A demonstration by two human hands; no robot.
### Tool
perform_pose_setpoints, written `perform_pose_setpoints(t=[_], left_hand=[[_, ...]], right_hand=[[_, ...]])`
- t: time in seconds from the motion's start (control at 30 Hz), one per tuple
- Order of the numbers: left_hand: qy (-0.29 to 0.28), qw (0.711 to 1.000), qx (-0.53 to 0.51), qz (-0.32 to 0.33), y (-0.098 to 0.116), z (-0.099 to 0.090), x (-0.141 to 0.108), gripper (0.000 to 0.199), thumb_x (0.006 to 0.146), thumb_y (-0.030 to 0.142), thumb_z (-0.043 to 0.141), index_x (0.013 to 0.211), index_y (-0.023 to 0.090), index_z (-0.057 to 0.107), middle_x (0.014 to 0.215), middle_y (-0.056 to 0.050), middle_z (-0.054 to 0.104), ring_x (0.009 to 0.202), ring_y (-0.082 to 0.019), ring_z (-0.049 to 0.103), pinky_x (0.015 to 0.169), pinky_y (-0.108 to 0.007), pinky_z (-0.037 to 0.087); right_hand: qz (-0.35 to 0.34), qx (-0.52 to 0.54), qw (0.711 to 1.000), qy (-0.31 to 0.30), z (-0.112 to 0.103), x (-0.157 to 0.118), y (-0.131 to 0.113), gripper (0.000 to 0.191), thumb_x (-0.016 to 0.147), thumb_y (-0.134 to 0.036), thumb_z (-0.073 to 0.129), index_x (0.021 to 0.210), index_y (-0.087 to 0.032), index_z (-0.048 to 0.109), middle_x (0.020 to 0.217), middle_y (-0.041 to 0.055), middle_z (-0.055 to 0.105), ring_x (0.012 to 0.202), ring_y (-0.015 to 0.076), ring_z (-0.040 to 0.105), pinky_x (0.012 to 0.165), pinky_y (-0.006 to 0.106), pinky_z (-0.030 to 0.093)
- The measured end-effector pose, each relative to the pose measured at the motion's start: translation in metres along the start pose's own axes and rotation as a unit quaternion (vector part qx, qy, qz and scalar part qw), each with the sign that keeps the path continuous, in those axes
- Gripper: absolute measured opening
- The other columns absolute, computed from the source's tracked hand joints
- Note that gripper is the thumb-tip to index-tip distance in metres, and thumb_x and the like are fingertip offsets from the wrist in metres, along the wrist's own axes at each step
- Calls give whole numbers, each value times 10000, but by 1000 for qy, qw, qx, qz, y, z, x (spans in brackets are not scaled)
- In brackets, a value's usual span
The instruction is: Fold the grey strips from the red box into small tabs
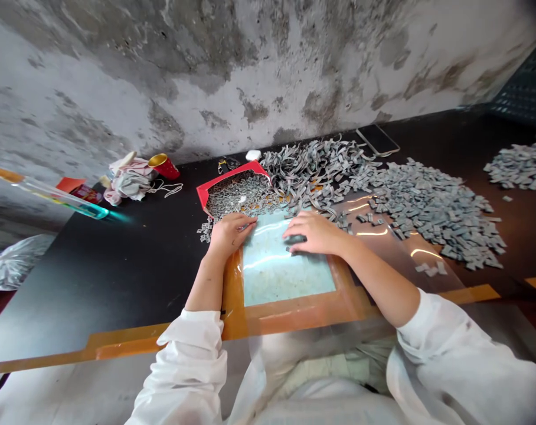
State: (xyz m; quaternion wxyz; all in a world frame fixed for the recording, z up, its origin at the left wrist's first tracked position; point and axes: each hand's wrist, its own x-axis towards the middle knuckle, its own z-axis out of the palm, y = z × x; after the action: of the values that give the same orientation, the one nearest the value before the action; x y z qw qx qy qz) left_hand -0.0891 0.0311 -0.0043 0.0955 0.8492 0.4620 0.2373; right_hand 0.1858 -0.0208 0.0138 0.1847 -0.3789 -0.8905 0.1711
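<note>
While spread apart, right fingers [310, 227] on a small grey tab [296, 238] (half hidden)

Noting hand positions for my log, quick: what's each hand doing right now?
Left hand: open, fingers slightly curled at the pale blue-green board, nothing visibly held.
Right hand: cannot tell whether it grips the small grey strip under its fingers.

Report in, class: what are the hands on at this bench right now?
Left hand beside red tray of grey strips. Right hand over grey pieces on pale green board. Clear plastic sheet under right forearm.
</note>
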Motion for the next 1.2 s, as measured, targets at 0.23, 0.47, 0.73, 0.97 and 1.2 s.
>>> perform_pose_setpoints(t=[0.23,0.47,0.73,0.97,1.2], left_hand=[[6,1000,6,5,-1,2,1,277,886,405,523,1026,270,721,988,-45,693,943,-204,600,819,-297,454],[5,997,24,68,-2,4,6,279,888,375,514,993,227,725,927,-65,692,861,-199,597,830,-330,438],[12,994,38,101,-7,5,6,250,895,345,530,988,212,721,902,-54,687,846,-189,589,810,-317,437],[21,995,14,101,-10,8,5,237,895,342,538,984,206,711,913,-47,679,846,-183,582,808,-301,438],[14,995,11,100,-10,6,6,246,895,358,537,992,206,705,921,-50,678,850,-189,586,797,-300,439]], right_hand=[[27,-69,997,-12,1,-3,-2,103,806,-269,630,878,-196,645,949,61,614,929,206,524,835,336,393],[126,-177,975,-38,-16,-7,-3,142,842,-196,557,968,-176,622,1011,103,587,959,243,542,782,343,434],[100,-200,969,-105,-19,-50,-51,220,841,-197,590,1052,-137,610,1056,115,596,986,259,583,817,368,494],[81,-130,987,-46,-17,-110,-31,247,907,-277,526,1129,-211,611,1190,68,606,1024,213,598,855,354,517],[169,-189,966,41,-39,-165,24,274,914,-281,492,1147,-246,632,1139,79,623,999,228,614,885,404,513]])
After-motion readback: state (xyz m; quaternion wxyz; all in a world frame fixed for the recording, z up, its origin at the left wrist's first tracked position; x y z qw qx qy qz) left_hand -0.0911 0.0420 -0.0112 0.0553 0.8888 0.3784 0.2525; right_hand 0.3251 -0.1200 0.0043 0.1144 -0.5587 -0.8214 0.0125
